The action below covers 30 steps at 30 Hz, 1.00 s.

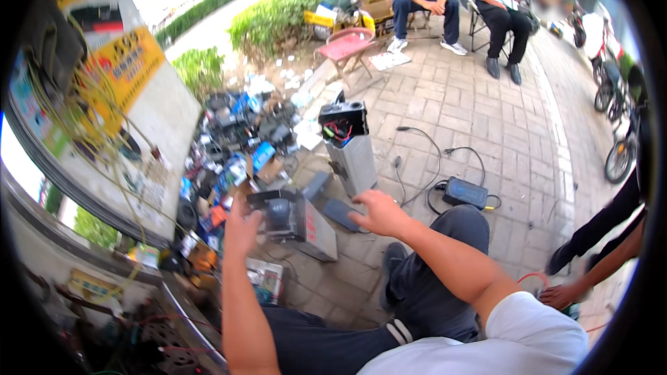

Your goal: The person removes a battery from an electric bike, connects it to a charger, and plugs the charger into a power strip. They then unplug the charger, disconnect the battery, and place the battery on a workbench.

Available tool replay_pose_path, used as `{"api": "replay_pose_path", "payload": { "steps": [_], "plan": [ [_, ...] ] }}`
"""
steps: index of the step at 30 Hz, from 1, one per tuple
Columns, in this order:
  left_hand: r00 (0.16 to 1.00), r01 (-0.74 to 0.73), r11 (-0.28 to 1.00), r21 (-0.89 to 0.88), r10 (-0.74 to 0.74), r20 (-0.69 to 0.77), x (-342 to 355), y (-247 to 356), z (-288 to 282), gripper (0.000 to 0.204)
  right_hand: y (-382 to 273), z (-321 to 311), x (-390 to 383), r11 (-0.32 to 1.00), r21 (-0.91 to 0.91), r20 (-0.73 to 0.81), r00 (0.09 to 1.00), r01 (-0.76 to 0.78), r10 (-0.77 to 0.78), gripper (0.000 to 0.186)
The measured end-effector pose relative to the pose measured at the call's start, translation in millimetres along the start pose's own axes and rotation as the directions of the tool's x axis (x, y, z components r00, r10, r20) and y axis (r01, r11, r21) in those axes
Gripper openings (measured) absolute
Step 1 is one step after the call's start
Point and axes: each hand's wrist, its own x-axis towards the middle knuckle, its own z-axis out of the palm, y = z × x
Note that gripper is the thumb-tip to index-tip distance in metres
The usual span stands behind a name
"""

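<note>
- Brick paving [507, 121] under the nearer metal box [314, 236].
- Nine o'clock of it: my left hand [242, 229]; finger grip I can't tell.
- Three o'clock: my right hand [381, 213], fingers loosely spread.

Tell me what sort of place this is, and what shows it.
Probably an outdoor roadside repair spot: a tall, open grey box-shaped case with coloured wires stands on pale brick paving, near a black rectangular power brick with cords and a jumbled heap of dark and blue parts.
</note>
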Motion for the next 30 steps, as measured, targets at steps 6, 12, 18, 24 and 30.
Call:
{"api": "replay_pose_path", "payload": {
  "steps": [6,12,18,24,30],
  "plan": [
    [0.993,-0.087,0.996,-0.028,0.089,0.080,1.2,-3.0,13.6,0.069,20.9,5.9,-24.5,0.972,-0.233,0.280,0.957,-0.005,0.073,0.048],
    [0.993,-0.114,0.979,-0.168,0.105,-0.061,27.4,-3.8,16.9,0.047,0.0,26.5,-43.5,0.997,-0.055,0.255,0.966,0.058,-0.042,0.067],
    [0.996,-0.007,0.925,-0.381,-0.027,-0.084,54.3,-35.6,27.1,0.040,-87.8,20.5,-71.2,0.886,0.323,-0.007,0.937,0.333,-0.350,0.072],
    [0.989,-0.003,0.918,-0.397,0.062,0.137,65.3,-57.2,37.2,0.049,-70.3,76.0,-86.3,0.853,0.501,-0.067,0.990,0.143,-0.126,0.071],
    [0.981,0.068,0.721,-0.689,0.077,0.178,70.0,-54.2,70.8,0.057,79.8,170.2,-133.8,0.961,0.266,-0.058,0.994,-0.071,0.089,0.070]
  ]
}}
